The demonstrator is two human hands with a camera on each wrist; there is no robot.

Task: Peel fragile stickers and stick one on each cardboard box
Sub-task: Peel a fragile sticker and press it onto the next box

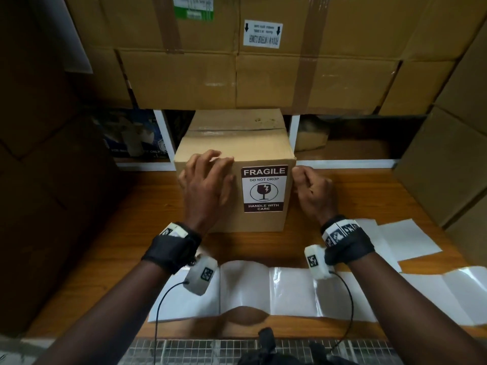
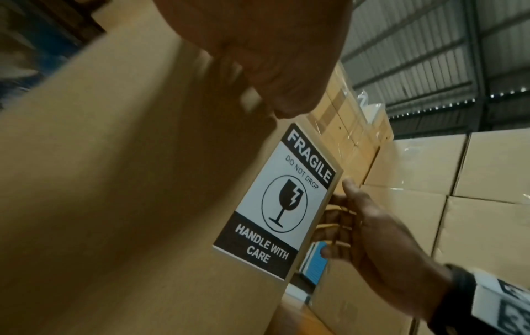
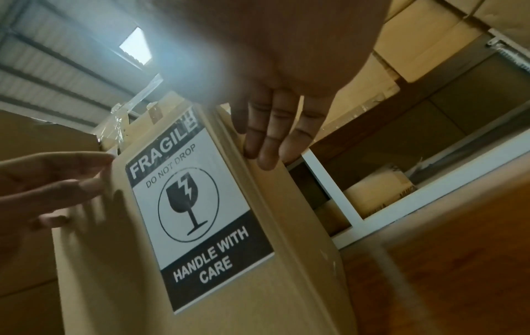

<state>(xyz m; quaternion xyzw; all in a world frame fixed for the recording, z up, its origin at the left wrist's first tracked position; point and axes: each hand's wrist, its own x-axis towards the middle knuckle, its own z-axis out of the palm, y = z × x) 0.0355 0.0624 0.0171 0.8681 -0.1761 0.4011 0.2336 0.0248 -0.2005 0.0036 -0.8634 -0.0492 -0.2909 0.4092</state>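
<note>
Right hand [image 3: 275, 127]: straight fingers on the box [image 3: 289, 204] edge
Sticker [image 3: 198, 217]: just left of it — flat
Left hand [image 3: 54, 183]: opposite, blurred

Big sealed cartons [image 1: 303, 75] stand stacked along the back, brown tape running down their fronts, and one carries a white shipping label [image 1: 262, 33] that reads upside down. More cartons [image 1: 453, 164] rise at the right. Beneath the stack a white-framed shelf [image 1: 342, 162] holds what looks like a crumpled paper bundle [image 1: 312, 137], though it sits in shadow. The wooden tabletop [image 1: 369, 196] stretches across in front. Overhead, corrugated metal roofing [image 2: 430, 56] shows, with a bright skylight [image 3: 136, 46].
</note>
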